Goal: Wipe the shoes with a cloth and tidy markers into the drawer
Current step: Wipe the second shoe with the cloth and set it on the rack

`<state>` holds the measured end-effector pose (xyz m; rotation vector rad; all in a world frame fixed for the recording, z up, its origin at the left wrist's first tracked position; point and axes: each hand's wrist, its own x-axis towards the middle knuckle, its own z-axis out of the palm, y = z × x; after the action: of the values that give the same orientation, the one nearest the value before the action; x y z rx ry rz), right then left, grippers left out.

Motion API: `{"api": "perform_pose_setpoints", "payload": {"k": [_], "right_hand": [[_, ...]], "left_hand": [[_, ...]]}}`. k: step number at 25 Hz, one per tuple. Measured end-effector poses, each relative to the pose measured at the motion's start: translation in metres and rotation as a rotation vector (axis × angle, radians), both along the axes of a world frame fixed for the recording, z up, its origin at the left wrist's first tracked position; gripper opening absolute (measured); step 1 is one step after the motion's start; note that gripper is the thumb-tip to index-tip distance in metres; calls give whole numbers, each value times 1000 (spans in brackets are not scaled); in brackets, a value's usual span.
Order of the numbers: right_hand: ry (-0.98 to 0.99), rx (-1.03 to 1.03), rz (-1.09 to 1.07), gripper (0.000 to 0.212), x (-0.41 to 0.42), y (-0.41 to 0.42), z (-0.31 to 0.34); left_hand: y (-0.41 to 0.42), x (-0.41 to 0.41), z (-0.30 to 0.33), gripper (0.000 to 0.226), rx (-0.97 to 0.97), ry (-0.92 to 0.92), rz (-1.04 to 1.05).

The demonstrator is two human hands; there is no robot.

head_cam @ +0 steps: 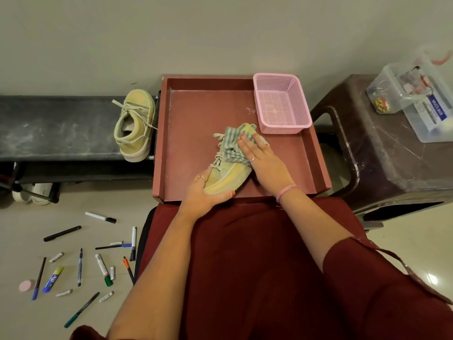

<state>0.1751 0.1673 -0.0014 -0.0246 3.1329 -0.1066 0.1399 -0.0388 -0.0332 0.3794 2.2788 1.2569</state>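
1. Nearest, the markers (81, 260) lie scattered on the floor tiles to the person's left, among pens, loose caps and a glue stick (52, 279). None is in the drawer yet, so the tidying half of the task appears untouched.
2. The left hand (204, 192) cups the heel end of a tan canvas shoe (229, 174), fingers and thumb curled round the sole. This grip seems meant to brace the shoe against the wiping pressure.
3. The right hand (259, 155) lies flat with fingers straight, pressing a grey-striped cloth (231, 143) onto the shoe's upper near the laces. The open palm spreads the cloth across more surface.
4. The shoe rests inside the reddish-brown drawer (196, 114), pulled out in front of the person's lap, probably so it serves as a tray at working height.
5. A pink mesh basket (282, 104) sits in the drawer's far right corner, likely the spot for the markers.
6. The second shoe (134, 126) lies on its side on the dark bench (56, 128) just beside the drawer, within reach; whether it is already wiped I cannot tell.
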Motion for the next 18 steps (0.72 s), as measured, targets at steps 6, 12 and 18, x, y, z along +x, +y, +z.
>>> {"api": "perform_pose_setpoints", "payload": {"k": [6,12,18], "right_hand": [[-64,-118,-202,65,7,-50,-2],[-76,68,-35,62,17,-28,5],[-75,-31,-292,63,-25,-35,14]], "left_hand": [[3,0,-3,105,6,10,-2],[1,1,-1,104,5,9,-28],[2,1,0,102,-17,12,-31]]}}
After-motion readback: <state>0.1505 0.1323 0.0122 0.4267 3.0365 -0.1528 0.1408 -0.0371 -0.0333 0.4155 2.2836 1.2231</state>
